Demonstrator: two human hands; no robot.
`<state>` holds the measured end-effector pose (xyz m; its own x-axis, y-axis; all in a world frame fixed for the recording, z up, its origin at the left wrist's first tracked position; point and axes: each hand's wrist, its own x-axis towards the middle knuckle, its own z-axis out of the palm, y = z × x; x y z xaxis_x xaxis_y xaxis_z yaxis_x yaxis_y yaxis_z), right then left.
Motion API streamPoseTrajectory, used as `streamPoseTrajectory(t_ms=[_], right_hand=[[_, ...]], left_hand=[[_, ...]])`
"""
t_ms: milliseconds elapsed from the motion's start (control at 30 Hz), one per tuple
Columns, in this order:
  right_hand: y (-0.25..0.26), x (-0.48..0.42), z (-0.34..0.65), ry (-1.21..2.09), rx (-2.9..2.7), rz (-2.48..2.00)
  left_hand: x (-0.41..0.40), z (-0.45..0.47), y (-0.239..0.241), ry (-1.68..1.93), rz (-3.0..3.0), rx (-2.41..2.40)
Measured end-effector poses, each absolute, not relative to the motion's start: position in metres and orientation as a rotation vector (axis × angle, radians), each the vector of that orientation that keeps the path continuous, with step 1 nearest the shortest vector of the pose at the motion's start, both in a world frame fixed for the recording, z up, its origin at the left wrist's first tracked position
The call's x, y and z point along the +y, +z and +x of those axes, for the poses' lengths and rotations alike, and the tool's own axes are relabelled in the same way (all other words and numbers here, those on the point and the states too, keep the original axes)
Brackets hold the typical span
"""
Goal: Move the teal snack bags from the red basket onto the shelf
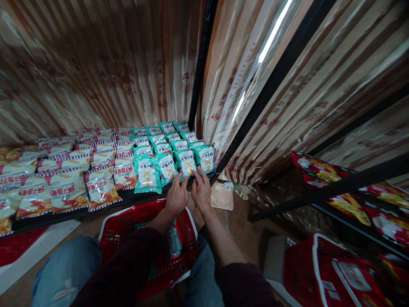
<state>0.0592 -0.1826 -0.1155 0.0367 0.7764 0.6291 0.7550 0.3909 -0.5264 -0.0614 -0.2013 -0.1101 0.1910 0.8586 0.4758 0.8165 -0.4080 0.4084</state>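
Head view — teal packet (pixel 187 161) stands upright-ish just ahead; left hand (pixel 177 197) and right hand (pixel 202 192) both touch its bottom edge, equally near — can't tell if either grip pinches.

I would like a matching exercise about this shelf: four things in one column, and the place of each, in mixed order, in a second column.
Things:
1. teal bags
2. red and white bags
3. red basket
4. right hand

Places:
a. resting on a front teal bag
b. left part of the shelf
c. between the person's knees
d. right end of the shelf

Pairs: 1-d, 2-b, 3-c, 4-a
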Motion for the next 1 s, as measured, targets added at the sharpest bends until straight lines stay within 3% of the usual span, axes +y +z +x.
streamPoseTrajectory(t_ms=[600,1000], right_hand=[[-0.115,-0.193,0.062,-0.002,-1.69,-1.326],[-0.1,-0.21,0.01,-0.103,-2.11,-1.046]], left_hand=[[-0.221,-0.07,-0.106,1.009,2.361,1.651],[-0.253,-0.144,-0.09,1.411,2.112,2.083]])
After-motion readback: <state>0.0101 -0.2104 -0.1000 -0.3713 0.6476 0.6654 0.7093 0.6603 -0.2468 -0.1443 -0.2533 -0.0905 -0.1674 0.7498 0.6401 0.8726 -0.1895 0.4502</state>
